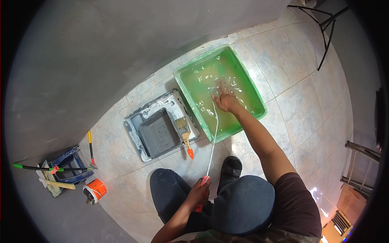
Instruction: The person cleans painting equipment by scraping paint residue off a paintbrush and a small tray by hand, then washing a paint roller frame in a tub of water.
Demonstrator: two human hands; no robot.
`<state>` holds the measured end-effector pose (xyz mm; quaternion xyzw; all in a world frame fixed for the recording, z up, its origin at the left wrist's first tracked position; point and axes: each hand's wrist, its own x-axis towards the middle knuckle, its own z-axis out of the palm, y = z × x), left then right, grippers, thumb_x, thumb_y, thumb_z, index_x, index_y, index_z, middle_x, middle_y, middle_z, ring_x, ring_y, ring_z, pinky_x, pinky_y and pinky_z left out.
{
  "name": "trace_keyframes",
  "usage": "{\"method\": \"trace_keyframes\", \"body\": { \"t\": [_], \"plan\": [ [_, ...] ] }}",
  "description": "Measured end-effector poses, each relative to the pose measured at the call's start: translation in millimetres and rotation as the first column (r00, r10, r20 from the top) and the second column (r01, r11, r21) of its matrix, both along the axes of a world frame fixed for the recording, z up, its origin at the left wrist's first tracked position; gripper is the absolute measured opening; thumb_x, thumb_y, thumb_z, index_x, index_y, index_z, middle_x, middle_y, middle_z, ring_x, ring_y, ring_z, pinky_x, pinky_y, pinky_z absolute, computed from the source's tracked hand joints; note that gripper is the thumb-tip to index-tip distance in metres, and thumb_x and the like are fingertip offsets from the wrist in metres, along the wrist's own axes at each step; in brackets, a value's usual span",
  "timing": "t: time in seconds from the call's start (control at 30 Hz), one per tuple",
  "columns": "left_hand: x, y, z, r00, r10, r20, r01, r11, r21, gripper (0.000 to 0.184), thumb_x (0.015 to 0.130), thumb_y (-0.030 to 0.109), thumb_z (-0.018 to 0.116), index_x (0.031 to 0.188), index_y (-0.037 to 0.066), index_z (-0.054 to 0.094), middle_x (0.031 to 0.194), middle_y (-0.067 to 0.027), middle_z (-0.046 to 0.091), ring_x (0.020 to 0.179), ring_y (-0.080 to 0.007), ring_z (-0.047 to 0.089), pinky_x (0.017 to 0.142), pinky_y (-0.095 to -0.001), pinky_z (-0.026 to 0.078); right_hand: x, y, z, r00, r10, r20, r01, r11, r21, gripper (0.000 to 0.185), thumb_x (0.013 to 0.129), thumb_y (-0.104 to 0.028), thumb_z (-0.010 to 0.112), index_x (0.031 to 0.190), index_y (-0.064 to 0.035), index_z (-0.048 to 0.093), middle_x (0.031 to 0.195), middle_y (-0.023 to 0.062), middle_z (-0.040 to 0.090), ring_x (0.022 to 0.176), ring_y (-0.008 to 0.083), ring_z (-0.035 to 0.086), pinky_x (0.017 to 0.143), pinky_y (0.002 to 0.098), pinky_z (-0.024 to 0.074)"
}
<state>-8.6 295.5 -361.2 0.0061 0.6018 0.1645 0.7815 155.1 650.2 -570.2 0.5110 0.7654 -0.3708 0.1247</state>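
Far left of the green basin point(245, 77), on the tiled floor point(287, 48) near the grey wall point(101, 52), a blue tray-like frame point(75, 164) with a wooden stick point(60, 184) across it, a yellow-handled tool point(90, 139), and an orange bucket point(97, 188) with something dark at its mouth, too small to name; probably set at that remove to leave room around the basin. Immediately left of the basin, a white tray point(162, 100) smeared with grey; inside it, a boxy grey container point(162, 130), thickly coated, presumably nested there so as to catch drips; across the tray's basin-side edge, a paintbrush point(185, 134), bristles inward and orange-tipped handle outward, likely to spare the grip from smears. On the body side of the basin, the left hand point(197, 193), fingers clenched around the red handle point(205, 180) of a metal rod point(212, 152); from there, slanting over the basin's near rim to the right hand, apparently to have the far end over the water. Inside the basin, cloudy water point(202, 85), rippled and glinting; in it, the right hand point(225, 99), fingers partly under the surface; cannot tell whether grasping the rod's end or released. Beyond and right of the basin, well apart, a black metal stand point(323, 25).
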Motion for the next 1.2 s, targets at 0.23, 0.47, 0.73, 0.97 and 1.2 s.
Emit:
{"method": "trace_keyframes", "body": {
  "t": [0.23,0.47,0.73,0.97,1.2],
  "plan": [
    [-10.3,-31.3,17.1,0.997,0.069,0.029,-0.069,0.997,-0.019,0.034,0.107,0.041,0.057,0.122,0.011,0.055,0.068,-0.0003,0.049,0.044,-0.0107,0.042,0.039,-0.0283,0.033,-4.2,-53.6,-7.8,1.0,0.026,-0.005,-0.026,1.0,0.007,0.094,0.106,-0.069,0.017,0.154,0.0065,0.042,0.164,0.0307,0.032,0.152,0.0466,0.032,0.128,0.0534,0.0214],
    [-16.3,-53.4,37.6,0.999,0.046,0.003,-0.046,0.998,-0.03,0.028,0.109,0.037,0.054,0.122,0.012,0.057,0.067,-0.0005,0.048,0.045,-0.0102,0.042,0.039,-0.0273,0.033,-6.1,-88.7,20.8,0.994,-0.006,-0.106,0.003,1.0,-0.024,0.084,0.106,-0.067,0.026,0.154,-0.0019,0.047,0.163,0.0256,0.038,0.153,0.0376,0.033,0.128,0.0543,0.018],
    [-26.5,-53.4,65.9,0.996,0.069,0.059,-0.071,0.997,0.037,0.025,0.11,0.037,0.053,0.11,0.012,0.056,0.066,0.0008,0.048,0.045,-0.0094,0.043,0.039,-0.0268,0.035,33.0,-57.8,46.7,0.965,-0.215,-0.148,0.225,0.973,0.057,0.041,0.089,-0.032,0.067,0.109,0.0027,0.074,0.105,0.0316,0.072,0.103,0.0464,0.071,0.093,0.0513,0.0561],
    [-45.3,-48.0,82.1,0.999,-0.036,-0.004,0.037,0.991,0.132,0.025,0.112,0.035,0.05,0.106,0.01,0.053,0.063,-0.0002,0.046,0.042,-0.0091,0.042,0.038,-0.0264,0.036,33.4,-68.1,71.2,0.861,-0.398,-0.316,0.507,0.706,0.495,0.051,0.089,-0.025,0.073,0.13,0.0035,0.061,0.111,0.0281,0.067,0.104,0.044,0.066,0.087,0.0521,0.0549],
    [-71.1,-47.6,102.0,0.985,-0.167,-0.038,0.171,0.969,0.179,0.023,0.113,0.028,0.048,0.105,0.007,0.051,0.063,-0.0004,0.047,0.043,-0.0089,0.043,0.038,-0.0268,0.038,15.8,-49.1,60.5,0.921,-0.004,-0.39,0.219,0.834,0.507,0.047,0.099,-0.018,0.061,0.141,-0.0005,0.05,0.118,0.0283,0.062,0.11,0.0429,0.063,0.087,0.0507,0.0547]
  ]
}}
